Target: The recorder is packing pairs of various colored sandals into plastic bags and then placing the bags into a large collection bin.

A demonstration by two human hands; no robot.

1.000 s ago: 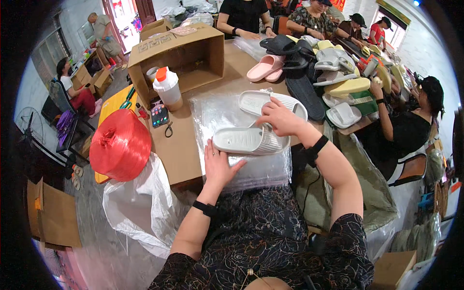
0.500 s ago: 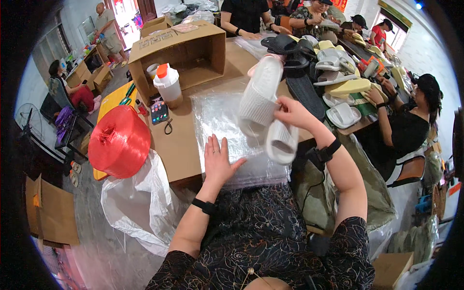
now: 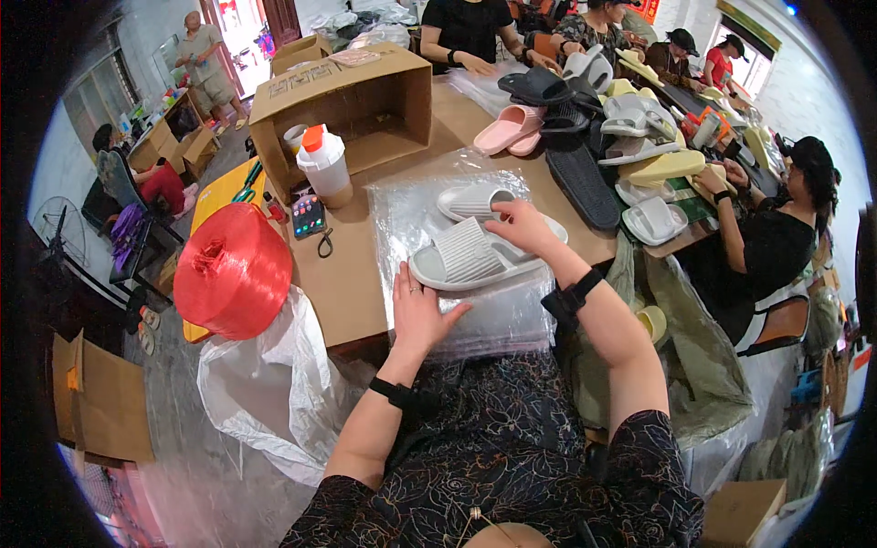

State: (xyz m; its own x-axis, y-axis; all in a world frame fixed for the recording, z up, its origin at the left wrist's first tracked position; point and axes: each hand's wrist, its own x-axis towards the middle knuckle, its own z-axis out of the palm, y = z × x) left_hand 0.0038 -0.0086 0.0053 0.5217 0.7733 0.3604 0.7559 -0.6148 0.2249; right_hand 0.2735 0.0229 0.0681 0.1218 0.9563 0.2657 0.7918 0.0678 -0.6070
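A pair of pale grey ribbed slippers lies sideways on a stack of clear plastic bags in front of me. The nearer slipper points its toe to the left; the farther slipper sits just beyond it, partly hidden by my fingers. With fingers bent and pinched together, my right hand grips the pair between the two straps. My left hand is open, laid on the bags with its fingertips beside the nearer slipper's toe.
A cardboard box, shaker bottle and phone stand beyond and left. Red twine sits at left. Pink slippers and a slipper pile are at right, where a co-worker sits.
My right hand has brought the slippers down from the air onto the bags and turned them sideways. The pink slippers now show fully. My left hand stays on the bags.
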